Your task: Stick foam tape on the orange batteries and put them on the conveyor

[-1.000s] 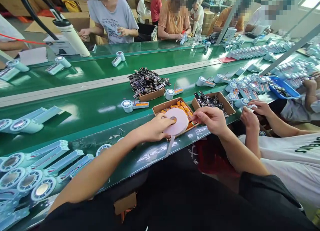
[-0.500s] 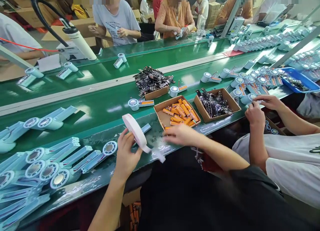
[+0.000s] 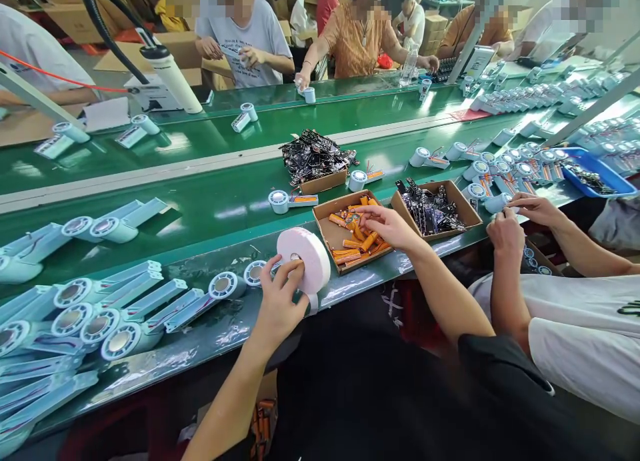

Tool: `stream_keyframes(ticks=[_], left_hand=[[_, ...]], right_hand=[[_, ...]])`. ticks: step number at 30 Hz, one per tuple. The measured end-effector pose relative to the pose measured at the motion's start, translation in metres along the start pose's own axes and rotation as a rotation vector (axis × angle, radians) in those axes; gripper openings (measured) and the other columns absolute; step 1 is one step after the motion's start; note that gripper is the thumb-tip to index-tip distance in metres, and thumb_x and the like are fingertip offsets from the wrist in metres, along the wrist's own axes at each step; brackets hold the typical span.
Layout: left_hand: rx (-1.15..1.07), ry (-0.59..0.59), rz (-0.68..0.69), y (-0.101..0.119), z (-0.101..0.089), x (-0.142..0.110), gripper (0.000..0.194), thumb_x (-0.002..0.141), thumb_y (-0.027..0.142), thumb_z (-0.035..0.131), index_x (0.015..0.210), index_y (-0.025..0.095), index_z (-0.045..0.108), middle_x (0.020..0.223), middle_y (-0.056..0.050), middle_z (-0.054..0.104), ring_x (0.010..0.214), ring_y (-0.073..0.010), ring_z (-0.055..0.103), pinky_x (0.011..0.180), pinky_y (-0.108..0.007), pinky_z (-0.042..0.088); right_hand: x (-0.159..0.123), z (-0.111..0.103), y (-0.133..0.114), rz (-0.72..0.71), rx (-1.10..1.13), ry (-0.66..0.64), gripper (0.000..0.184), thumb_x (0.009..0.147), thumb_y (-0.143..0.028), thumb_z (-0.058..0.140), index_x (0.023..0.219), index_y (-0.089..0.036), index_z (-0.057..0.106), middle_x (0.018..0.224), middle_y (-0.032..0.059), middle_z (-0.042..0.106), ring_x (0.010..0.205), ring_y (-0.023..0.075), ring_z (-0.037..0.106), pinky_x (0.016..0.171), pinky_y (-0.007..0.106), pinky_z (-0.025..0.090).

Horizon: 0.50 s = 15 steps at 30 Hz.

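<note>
My left hand (image 3: 278, 301) grips a pale pink roll of tape (image 3: 305, 259) at the near edge of the green conveyor (image 3: 210, 211), a finger in its core. A short tail of tape hangs below the roll. My right hand (image 3: 387, 226) reaches into an open cardboard box (image 3: 327, 228) of orange cylindrical cells (image 3: 357, 238), fingers curled over them; whether it holds one is hidden. Pale blue handheld fan bodies (image 3: 125, 311) lie in rows left of my left hand.
A second box (image 3: 463, 208) holds black circuit boards, and a heap of boards (image 3: 315, 156) lies behind. A neighbour's hands (image 3: 520, 221) work at the right beside more fan parts and a blue tray (image 3: 600, 174). Several people sit across the belt.
My left hand turned the tape roll from edge-on to face-on and brought it rightward. My right hand moved from the belt edge into the box of orange cells.
</note>
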<state>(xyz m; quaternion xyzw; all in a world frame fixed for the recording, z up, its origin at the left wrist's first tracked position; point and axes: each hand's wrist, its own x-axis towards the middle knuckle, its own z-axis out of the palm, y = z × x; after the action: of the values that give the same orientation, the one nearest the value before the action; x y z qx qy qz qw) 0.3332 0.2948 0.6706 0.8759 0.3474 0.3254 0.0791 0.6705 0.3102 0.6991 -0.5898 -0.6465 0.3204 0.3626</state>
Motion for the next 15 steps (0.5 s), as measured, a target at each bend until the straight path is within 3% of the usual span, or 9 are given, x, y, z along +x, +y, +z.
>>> stream_keyframes(ticks=[4,7,10,13,15], left_hand=[[-0.002,-0.054,-0.026,0.002,0.010,0.001,0.058,0.079,0.005,0.064,0.132,0.027,0.058,0.127,-0.012,0.065,0.141,-0.0407,0.043,0.115,-0.064,0.045],[-0.002,-0.061,-0.037,0.002,0.015,0.001,0.060,0.080,0.006,0.065,0.135,0.028,0.056,0.128,-0.012,0.063,0.141,-0.0406,0.043,0.115,-0.064,0.044],[-0.004,-0.037,-0.035,0.002,0.014,-0.003,0.059,0.080,0.007,0.065,0.135,0.028,0.054,0.127,-0.012,0.062,0.140,-0.0404,0.043,0.115,-0.064,0.045],[0.002,-0.028,-0.036,0.002,0.009,-0.007,0.057,0.081,0.008,0.065,0.134,0.027,0.054,0.127,-0.012,0.062,0.140,-0.0402,0.043,0.114,-0.063,0.045],[0.016,-0.036,-0.036,0.001,0.005,-0.009,0.056,0.081,0.007,0.065,0.133,0.026,0.054,0.127,-0.012,0.062,0.139,-0.0405,0.043,0.114,-0.062,0.045]], right_hand=[[-0.005,0.028,-0.008,-0.107,-0.315,-0.179,0.060,0.091,-0.036,0.073,0.149,-0.024,0.061,0.145,0.0138,0.066,0.124,0.0300,0.069,0.108,0.046,0.054],[0.005,0.041,-0.011,-0.105,-0.518,-0.210,0.047,0.096,-0.029,0.065,0.143,-0.031,0.066,0.155,0.0103,0.060,0.124,0.0325,0.069,0.105,0.045,0.054],[0.018,0.039,-0.007,-0.071,-0.397,-0.245,0.039,0.102,-0.034,0.056,0.138,-0.025,0.070,0.132,0.0101,0.075,0.107,0.0280,0.075,0.094,0.039,0.058],[0.024,0.030,-0.002,-0.023,-0.211,-0.257,0.046,0.109,-0.038,0.038,0.130,-0.015,0.072,0.100,0.0083,0.081,0.086,0.0225,0.075,0.081,0.034,0.059],[0.022,0.025,-0.003,-0.022,-0.272,-0.185,0.044,0.108,-0.036,0.041,0.128,-0.015,0.074,0.100,0.0096,0.081,0.090,0.0249,0.075,0.088,0.038,0.059]])
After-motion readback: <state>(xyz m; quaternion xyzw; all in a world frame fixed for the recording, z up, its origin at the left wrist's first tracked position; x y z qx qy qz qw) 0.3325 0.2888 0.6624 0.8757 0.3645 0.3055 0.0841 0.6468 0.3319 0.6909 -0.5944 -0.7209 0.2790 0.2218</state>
